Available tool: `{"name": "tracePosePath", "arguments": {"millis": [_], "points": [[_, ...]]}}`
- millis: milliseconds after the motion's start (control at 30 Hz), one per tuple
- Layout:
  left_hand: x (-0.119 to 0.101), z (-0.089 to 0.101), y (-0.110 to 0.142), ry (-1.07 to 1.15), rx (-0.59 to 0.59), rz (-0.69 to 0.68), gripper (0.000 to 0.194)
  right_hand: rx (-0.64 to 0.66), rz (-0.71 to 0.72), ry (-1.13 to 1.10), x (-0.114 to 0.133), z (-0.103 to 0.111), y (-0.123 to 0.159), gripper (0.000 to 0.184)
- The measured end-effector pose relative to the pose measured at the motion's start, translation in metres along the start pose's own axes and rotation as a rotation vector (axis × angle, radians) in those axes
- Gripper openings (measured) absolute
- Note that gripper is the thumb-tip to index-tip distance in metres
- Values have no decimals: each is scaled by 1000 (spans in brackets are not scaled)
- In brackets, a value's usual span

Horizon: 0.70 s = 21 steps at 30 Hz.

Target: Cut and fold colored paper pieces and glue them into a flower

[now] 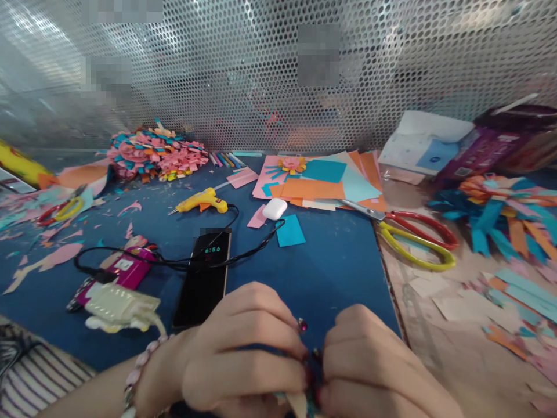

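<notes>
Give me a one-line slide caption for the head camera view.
Both hands, left hand and right hand, pinch a small paper piece over a blue mat strewn with scissors and glue gun.

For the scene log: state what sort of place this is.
Probably a paper-craft workbench. Coloured paper sheets lie beside scissors and a yellow glue gun, with finished paper flowers piled against a perforated metal screen.

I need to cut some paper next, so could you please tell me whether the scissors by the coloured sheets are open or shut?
Shut: the scissors lie flat with blades together and both loops side by side.
</notes>
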<state>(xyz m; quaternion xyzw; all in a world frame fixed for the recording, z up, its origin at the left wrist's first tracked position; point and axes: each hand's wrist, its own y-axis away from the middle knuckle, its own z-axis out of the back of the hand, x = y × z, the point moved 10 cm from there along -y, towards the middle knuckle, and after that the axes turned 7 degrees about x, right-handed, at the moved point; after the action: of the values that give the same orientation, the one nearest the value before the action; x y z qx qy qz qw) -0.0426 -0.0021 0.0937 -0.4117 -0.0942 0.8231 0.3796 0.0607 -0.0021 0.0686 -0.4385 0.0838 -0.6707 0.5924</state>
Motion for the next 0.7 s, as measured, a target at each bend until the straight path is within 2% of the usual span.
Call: {"name": "tracePosePath", "arguments": {"millis": [33,67,133,167,300,533,700], "points": [[-7,-10,0,-20,111,-77,12,-11,-7,5,-1,0,1,8],[-10,-13,1,-47,137,-119,15,-10,-12,5,-2,-1,2,9],[-10,-11,3,-87,117,-162,17,-27,-14,-4,-2,0,1,14],[-9,-6,4,-97,59,-182,16,-44,-8,-9,-1,1,0,17],[-7,-10,5,-109,49,-209,16,-88,-38,-21,-3,6,-8,23],[-2,-8,7,-80,-12,-180,19,-102,-46,-71,-4,12,-14,17],[0,-8,4,-20,-5,-175,19,-116,-22,-121,-5,10,-8,17]]}}
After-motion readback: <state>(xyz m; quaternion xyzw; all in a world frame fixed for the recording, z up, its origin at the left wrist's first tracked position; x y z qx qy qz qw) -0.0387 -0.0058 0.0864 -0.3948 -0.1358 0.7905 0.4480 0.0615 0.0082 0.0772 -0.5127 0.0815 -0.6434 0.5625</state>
